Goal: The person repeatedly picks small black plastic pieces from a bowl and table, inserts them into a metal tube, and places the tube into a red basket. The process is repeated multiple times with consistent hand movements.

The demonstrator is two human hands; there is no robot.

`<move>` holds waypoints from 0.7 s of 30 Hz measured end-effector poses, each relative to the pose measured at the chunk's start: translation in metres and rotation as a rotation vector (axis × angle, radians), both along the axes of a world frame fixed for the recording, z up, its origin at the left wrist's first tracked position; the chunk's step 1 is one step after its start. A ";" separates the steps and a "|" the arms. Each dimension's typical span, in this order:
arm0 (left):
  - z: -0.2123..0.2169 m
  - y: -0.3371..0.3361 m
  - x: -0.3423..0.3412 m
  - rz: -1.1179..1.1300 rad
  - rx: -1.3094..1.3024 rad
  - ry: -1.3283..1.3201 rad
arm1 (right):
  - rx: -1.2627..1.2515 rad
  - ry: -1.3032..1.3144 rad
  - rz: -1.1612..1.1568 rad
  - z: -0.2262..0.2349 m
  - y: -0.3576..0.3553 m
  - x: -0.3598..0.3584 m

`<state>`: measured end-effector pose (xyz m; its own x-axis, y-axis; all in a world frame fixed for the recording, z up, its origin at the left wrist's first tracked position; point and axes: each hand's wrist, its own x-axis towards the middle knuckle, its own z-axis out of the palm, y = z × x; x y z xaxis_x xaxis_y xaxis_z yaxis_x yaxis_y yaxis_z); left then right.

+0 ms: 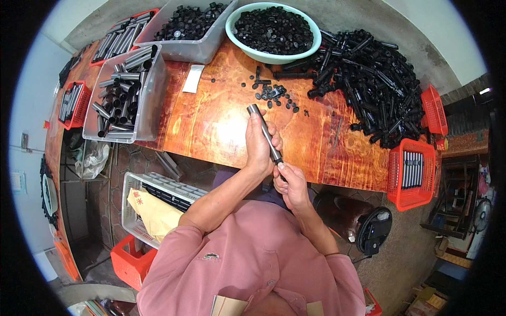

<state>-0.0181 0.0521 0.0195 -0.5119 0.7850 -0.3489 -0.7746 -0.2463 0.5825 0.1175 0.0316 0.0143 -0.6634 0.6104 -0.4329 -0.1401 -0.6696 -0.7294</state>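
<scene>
Over the table's front edge, a dark grey metal tube [255, 111] slants down toward me. My left hand [258, 145] is closed round its middle, and the tube's far end sticks out above the fingers. My right hand [292, 184] pinches the black lower end [277, 158] of the same piece between thumb and fingers. Whether that black end is a separate part, I cannot tell. Beyond my hands, several small black caps [274, 92] lie loose on the shiny reddish wooden table [211, 126].
A pale green basin [230, 31] and a clear bin [203, 50] hold small black parts. Metal tubes fill another clear bin [154, 113]. Black tubular parts [374, 79] are heaped at right, near a red basket [411, 200] of tubes. A white crate [128, 197] stands below.
</scene>
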 end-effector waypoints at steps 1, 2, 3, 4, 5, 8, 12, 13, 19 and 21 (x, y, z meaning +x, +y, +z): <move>0.000 0.000 0.001 -0.001 -0.002 0.000 | -0.005 -0.002 -0.001 0.000 0.000 0.000; -0.001 0.001 0.002 -0.003 -0.004 0.001 | -0.009 -0.002 -0.002 0.001 0.000 0.000; 0.000 0.000 0.002 -0.004 -0.006 0.006 | -0.014 -0.003 -0.004 0.001 0.001 0.001; 0.001 0.000 0.002 -0.005 -0.009 0.010 | -0.015 0.001 -0.001 0.001 0.001 0.001; 0.002 -0.001 0.003 -0.006 -0.011 0.014 | -0.016 0.004 0.001 0.001 0.000 0.002; 0.003 -0.003 0.004 -0.017 -0.016 0.018 | -0.024 0.002 -0.001 0.000 0.000 0.003; 0.002 -0.001 0.001 -0.057 0.002 -0.108 | -0.018 -0.007 0.011 -0.003 0.000 0.007; 0.006 0.001 -0.004 -0.056 -0.016 -0.143 | 0.103 -0.089 0.052 -0.006 0.002 0.009; -0.005 0.003 -0.032 -0.218 0.134 -0.163 | 0.701 -0.341 -0.100 -0.005 -0.006 0.004; -0.007 0.002 -0.028 -0.277 0.269 -0.273 | 0.849 -0.282 -0.271 -0.003 -0.006 0.001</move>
<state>-0.0463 0.0543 0.0123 -0.1881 0.9601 -0.2069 -0.9485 -0.1230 0.2918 0.1185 0.0259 0.0117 -0.3905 0.9146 0.1055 0.0429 0.1325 -0.9902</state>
